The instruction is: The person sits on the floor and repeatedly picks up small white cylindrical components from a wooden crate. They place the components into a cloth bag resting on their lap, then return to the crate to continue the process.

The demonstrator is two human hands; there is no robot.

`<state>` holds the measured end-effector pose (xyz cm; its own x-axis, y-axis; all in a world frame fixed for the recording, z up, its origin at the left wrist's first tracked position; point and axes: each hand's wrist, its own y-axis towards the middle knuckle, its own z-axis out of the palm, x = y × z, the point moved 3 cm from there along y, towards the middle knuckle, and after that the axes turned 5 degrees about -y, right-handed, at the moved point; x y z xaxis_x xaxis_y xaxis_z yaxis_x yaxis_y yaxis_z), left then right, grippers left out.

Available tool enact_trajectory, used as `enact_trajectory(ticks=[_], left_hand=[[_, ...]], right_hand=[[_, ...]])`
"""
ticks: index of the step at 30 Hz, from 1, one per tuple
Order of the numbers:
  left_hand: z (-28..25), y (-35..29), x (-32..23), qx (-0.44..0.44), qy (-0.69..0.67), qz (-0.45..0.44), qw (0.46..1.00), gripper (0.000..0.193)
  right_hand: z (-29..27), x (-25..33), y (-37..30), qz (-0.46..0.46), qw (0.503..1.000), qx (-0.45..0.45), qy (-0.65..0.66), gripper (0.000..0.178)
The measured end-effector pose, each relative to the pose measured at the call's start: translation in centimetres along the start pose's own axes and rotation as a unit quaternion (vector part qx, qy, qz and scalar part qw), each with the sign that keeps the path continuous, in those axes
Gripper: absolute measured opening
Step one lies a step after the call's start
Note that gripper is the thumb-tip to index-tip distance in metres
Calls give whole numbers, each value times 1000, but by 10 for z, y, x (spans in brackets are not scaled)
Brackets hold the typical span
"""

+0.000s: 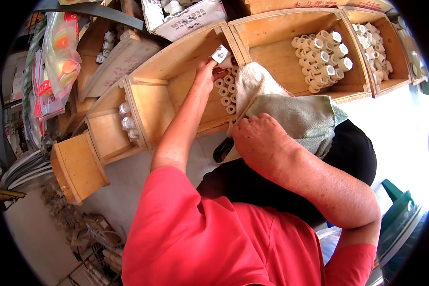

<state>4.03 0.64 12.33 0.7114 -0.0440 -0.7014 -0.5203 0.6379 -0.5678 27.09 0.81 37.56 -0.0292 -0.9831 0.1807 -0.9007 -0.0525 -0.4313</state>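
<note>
My left hand (206,76) reaches into a wooden drawer and is closed round a white plastic pipe fitting (220,53) with a dark mark on its end. Below that hand, in the same drawer, stand several white ring-ended fittings (228,93) in rows. My right hand (260,139) is closed at the drawer's front edge, its fingers curled on the lower edge of a cloth. That cloth has a pale beige part (255,83) hanging over the drawer divider and a grey-green part (298,114) lying over my dark-trousered leg. The fingertips of my right hand are partly hidden.
A wooden drawer (267,53) to the right holds many white fittings (321,57), with another drawer of fittings (374,50) beyond. A small drawer (112,133) at left holds wrapped pieces. A white carton (190,21) stands behind. A black curved thing (223,150) sits below my right hand.
</note>
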Motion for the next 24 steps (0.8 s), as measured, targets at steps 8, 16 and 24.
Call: enact_trajectory(ticks=[8, 16, 24], left_hand=[[-45, -6, 4, -127, 252, 51, 958, 15], [-71, -42, 17, -122, 708, 81, 691, 18], [-93, -35, 63, 34, 795, 21, 605, 27]], right_hand=[[0, -1, -2, 7, 999, -35, 1, 16], [1, -1, -1, 15, 1000, 0, 5, 16], [-6, -1, 0, 5, 1000, 0, 29, 14]])
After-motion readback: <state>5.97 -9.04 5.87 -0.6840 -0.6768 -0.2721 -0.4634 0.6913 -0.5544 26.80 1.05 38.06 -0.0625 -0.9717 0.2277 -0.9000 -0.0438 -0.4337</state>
